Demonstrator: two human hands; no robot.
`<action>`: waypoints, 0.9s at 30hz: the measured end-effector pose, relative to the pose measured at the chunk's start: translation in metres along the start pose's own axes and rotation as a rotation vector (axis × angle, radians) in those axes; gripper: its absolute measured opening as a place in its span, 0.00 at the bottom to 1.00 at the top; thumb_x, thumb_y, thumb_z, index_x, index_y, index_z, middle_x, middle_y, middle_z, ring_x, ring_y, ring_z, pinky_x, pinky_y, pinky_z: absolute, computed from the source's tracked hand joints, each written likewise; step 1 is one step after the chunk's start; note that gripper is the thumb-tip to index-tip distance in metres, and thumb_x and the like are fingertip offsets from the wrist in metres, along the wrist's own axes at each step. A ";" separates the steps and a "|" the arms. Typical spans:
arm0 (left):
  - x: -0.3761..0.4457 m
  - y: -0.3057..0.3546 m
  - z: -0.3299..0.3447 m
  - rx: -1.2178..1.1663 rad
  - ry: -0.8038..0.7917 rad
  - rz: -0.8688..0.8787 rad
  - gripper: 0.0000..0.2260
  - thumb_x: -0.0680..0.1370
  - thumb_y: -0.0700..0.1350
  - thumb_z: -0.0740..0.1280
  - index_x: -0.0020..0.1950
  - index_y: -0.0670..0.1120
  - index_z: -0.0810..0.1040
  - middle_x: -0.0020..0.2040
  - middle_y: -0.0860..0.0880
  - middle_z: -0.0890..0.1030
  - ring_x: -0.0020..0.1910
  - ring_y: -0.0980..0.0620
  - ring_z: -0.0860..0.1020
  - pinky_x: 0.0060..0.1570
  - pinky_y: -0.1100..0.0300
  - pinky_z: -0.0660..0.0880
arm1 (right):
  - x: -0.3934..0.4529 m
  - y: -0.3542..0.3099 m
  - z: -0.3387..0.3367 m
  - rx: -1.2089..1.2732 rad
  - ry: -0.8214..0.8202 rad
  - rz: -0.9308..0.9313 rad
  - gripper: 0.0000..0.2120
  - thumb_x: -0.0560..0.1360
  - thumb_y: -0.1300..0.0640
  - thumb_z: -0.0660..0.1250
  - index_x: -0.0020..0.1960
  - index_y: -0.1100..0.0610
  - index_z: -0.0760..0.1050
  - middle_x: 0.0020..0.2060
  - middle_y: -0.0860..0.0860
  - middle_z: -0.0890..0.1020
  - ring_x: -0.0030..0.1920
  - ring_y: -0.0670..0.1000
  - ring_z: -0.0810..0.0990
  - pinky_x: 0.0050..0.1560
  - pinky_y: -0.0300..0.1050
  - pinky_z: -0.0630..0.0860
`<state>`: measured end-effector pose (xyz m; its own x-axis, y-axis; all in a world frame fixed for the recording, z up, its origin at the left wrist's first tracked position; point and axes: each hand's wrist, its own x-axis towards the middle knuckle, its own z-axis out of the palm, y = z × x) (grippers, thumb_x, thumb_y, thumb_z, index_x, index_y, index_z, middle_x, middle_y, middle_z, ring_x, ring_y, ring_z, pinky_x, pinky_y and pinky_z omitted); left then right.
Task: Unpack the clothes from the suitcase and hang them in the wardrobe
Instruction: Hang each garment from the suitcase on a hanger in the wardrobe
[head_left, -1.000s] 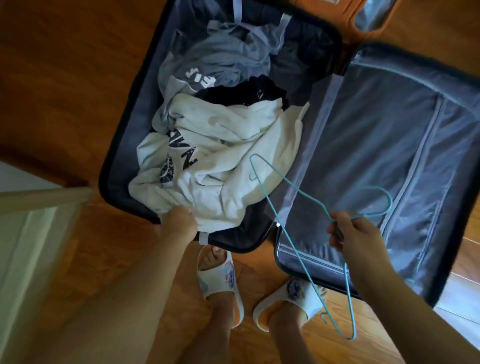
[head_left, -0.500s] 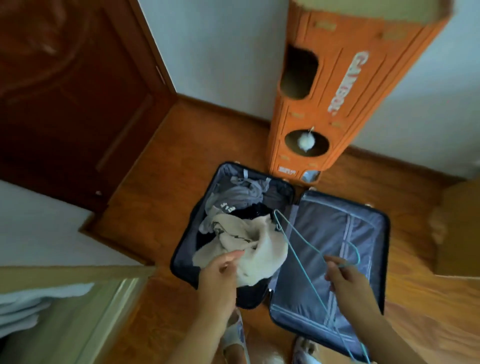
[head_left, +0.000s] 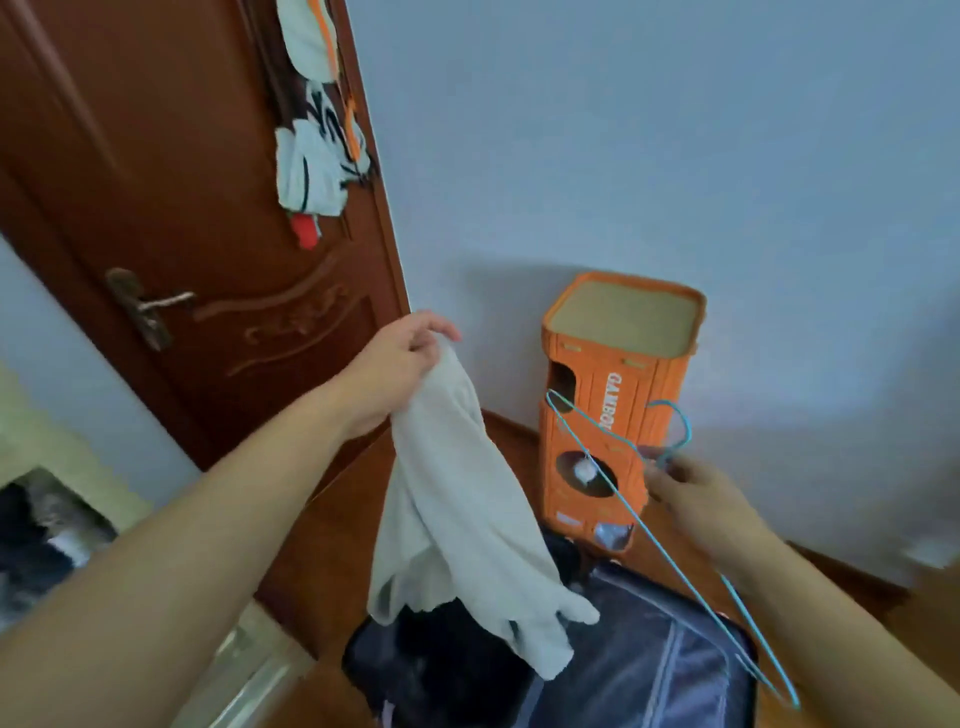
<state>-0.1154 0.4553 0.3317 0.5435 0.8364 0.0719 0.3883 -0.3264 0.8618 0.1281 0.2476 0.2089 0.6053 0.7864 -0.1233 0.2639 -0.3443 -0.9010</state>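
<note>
Left hand: our left hand (head_left: 397, 358) is raised at about ten o'clock of centre, fingers curled round the top edge of the white garment (head_left: 457, 499), pinching the cloth.
White garment: it hangs down limp from that grip, its lower folds trailing to about six o'clock, over the open suitcase (head_left: 649, 670); we cannot tell whether the lowest fold touches what lies inside.
Right hand: our right hand (head_left: 696, 499) sits at about four o'clock, fingers closed on the neck of the teal wire hanger (head_left: 649, 535), just below its hook.
Hanger: it is tilted, one shoulder tip up toward the orange box (head_left: 613, 415), the other end slanting down to five o'clock, past the suitcase's right edge.
Suitcase: it lies open on the wooden floor (head_left: 332, 519) at six o'clock; we see dark clothing in its left half and a grey zipped lining in its right half.
Orange box: it stands upright against the pale wall (head_left: 675, 156) at two o'clock of the suitcase, with round holes in its front.
Door: a brown wooden door (head_left: 182, 208) stands at eleven o'clock, with a metal handle and white cloth items hung near its right edge.
</note>
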 end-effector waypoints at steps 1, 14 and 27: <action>-0.007 0.020 -0.006 0.034 0.015 0.029 0.12 0.82 0.35 0.60 0.54 0.47 0.81 0.44 0.41 0.76 0.40 0.50 0.70 0.39 0.60 0.66 | 0.000 -0.019 -0.004 -0.007 -0.010 -0.050 0.11 0.79 0.59 0.68 0.61 0.57 0.79 0.45 0.53 0.84 0.39 0.44 0.78 0.41 0.41 0.75; -0.074 0.122 -0.055 0.244 -0.070 0.137 0.12 0.81 0.35 0.66 0.52 0.49 0.86 0.47 0.50 0.86 0.44 0.57 0.80 0.44 0.64 0.74 | -0.016 -0.194 0.034 0.024 -0.439 -0.525 0.03 0.73 0.55 0.76 0.41 0.51 0.84 0.36 0.48 0.82 0.39 0.46 0.77 0.45 0.42 0.72; -0.082 0.104 -0.038 -0.165 0.204 0.121 0.13 0.82 0.31 0.59 0.49 0.43 0.82 0.46 0.45 0.78 0.46 0.48 0.74 0.48 0.56 0.70 | -0.052 -0.168 -0.012 0.077 -0.334 -0.514 0.07 0.78 0.54 0.71 0.43 0.55 0.84 0.28 0.54 0.72 0.27 0.51 0.67 0.26 0.41 0.62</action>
<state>-0.1480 0.3693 0.4343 0.4105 0.8728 0.2640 0.1945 -0.3667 0.9098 0.0612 0.2582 0.3717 0.1436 0.9645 0.2216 0.3970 0.1490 -0.9057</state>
